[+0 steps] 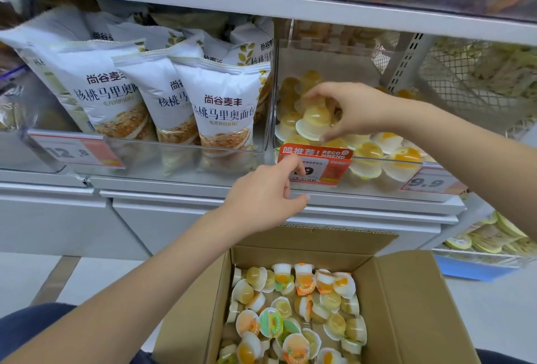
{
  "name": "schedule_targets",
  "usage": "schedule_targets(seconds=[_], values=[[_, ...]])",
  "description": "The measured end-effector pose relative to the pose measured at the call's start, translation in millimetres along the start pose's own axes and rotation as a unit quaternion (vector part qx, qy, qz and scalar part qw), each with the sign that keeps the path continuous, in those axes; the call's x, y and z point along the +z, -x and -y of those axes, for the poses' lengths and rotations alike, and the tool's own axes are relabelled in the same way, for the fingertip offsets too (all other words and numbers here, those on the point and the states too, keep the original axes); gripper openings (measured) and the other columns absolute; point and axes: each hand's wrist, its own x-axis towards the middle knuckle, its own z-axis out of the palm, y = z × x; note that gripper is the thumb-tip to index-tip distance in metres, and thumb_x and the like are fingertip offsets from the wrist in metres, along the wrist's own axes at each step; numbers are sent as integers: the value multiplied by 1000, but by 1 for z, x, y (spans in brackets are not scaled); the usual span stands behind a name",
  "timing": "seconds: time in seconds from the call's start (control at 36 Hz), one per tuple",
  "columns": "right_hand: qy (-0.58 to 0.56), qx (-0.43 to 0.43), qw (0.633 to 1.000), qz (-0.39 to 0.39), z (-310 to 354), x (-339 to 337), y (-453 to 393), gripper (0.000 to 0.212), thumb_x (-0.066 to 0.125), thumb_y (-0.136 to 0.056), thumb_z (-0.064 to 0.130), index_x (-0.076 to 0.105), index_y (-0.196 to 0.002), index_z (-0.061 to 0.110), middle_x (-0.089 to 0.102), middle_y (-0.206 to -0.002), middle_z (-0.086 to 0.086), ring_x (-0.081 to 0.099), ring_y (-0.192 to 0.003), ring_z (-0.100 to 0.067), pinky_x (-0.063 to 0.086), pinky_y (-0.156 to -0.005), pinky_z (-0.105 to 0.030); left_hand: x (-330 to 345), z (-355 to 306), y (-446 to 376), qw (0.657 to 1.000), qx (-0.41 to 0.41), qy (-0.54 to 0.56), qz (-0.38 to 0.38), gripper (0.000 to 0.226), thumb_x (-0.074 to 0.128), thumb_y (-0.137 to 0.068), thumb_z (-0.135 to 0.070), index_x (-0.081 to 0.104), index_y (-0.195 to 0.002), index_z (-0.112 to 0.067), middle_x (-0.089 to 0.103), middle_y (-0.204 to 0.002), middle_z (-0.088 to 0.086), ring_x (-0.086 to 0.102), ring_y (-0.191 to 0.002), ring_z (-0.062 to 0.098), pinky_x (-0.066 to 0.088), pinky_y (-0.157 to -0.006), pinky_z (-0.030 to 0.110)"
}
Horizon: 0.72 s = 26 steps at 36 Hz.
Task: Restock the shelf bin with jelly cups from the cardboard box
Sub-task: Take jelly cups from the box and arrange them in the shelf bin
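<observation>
Pinching a jelly cup (313, 123) in its grip, the right hand (353, 110) is hovering over the clear shelf bin (386, 161). Left hand (266, 199) is curling on the bin's front edge, bracing it. Better to be lowering the cup into the far gap; the cardboard box (406, 299) is waiting near, below.

Your right hand (353, 110) holds a cup (315, 122) over the bin (386, 161); your left hand (266, 198) pinches its tag (315, 167).
</observation>
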Motion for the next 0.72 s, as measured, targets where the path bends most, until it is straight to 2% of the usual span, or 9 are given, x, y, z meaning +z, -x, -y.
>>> schedule_targets(seconds=[0.06, 0.14, 0.22, 0.33, 0.39, 0.44, 0.56, 0.64, 0.72], values=[[-40, 10, 998, -56, -3, -7, 18, 73, 81, -73, 26, 44, -136, 31, 48, -134, 15, 47, -120, -10, 42, -71, -11, 1, -1, 1, 1000, 4, -10, -7, 30, 60, -87, -40, 46, -112, -32, 60, -73, -7, 58, -65, 5, 44, -56, 26], [-101, 20, 984, -146, -13, -6, 54, 62, 81, -72, 24, 54, -126, 31, 58, -121, 14, 54, -108, -8, 49, -87, -28, 5, -3, 3, 999, 15, -41, -13, 30, 58, -87, -41, 47, -114, -31, 60, -74, -8, 57, -68, 5, 43, -55, 25], [-163, 29, 962, -215, -21, 10, 97, 46, 78, -76, 17, 60, -116, 29, 62, -110, 18, 57, -92, -2, 49, -80, -20, 16, -6, 8, 997, 35, -71, -7, 30, 56, -88, -42, 47, -114, -30, 60, -76, -8, 55, -70, 7, 37, -52, 24], [-233, 49, 929, -284, -30, 55, 147, 29, 70, -82, 10, 63, -106, 24, 62, -103, 20, 59, -95, -6, 50, -80, -24, 45, -3, 16, 993, 42, -105, 40, 29, 54, -89, -42, 48, -114, -27, 58, -78, -10, 54, -73, 11, 34, -51, 24], [-247, 69, 924, -282, -36, 87, 165, 28, 68, -83, 9, 62, -105, 25, 62, -104, 17, 59, -97, -8, 49, -84, -26, 64, 6, 21, 988, 30, -126, 84, 30, 53, -90, -40, 49, -115, -25, 59, -82, -9, 56, -77, 13, 37, -54, 26], [-253, 93, 935, -232, -41, 121, 178, 29, 68, -84, 9, 61, -103, 30, 61, -105, 17, 57, -98, -4, 47, -81, -22, 82, 21, 25, 976, 11, -165, 139, 32, 52, -90, -38, 49, -118, -23, 63, -92, -5, 61, -87, 18, 39, -59, 27], [-231, 133, 963, -41, -55, 184, 190, 33, 69, -84, 13, 56, -105, 35, 57, -104, 22, 53, -94, 4, 39, -75, -5, 109, 57, 29, 937, -42, -243, 247, 34, 53, -90, -32, 48, -121, -20, 63, -108, 1, 60, -101, 24, 44, -66, 32], [-213, 172, 958, 86, -69, 228, 190, 34, 69, -84, 16, 56, -110, 33, 59, -111, 13, 56, -97, -8, 45, -78, -15, 129, 82, 36, 921, -97, -237, 295, 30, 55, -86, -27, 52, -113, -17, 64, -106, 4, 61, -98, 26, 53, -75, 37], [-195, 202, 944, 175, -79, 271, 189, 37, 69, -83, 18, 56, -117, 27, 59, -119, 5, 56, -99, -14, 45, -83, -26, 156, 99, 49, 901, -122, -240, 341, 30, 54, -84, -24, 53, -113, -17, 62, -111, 4, 59, -101, 26, 51, -78, 35]])
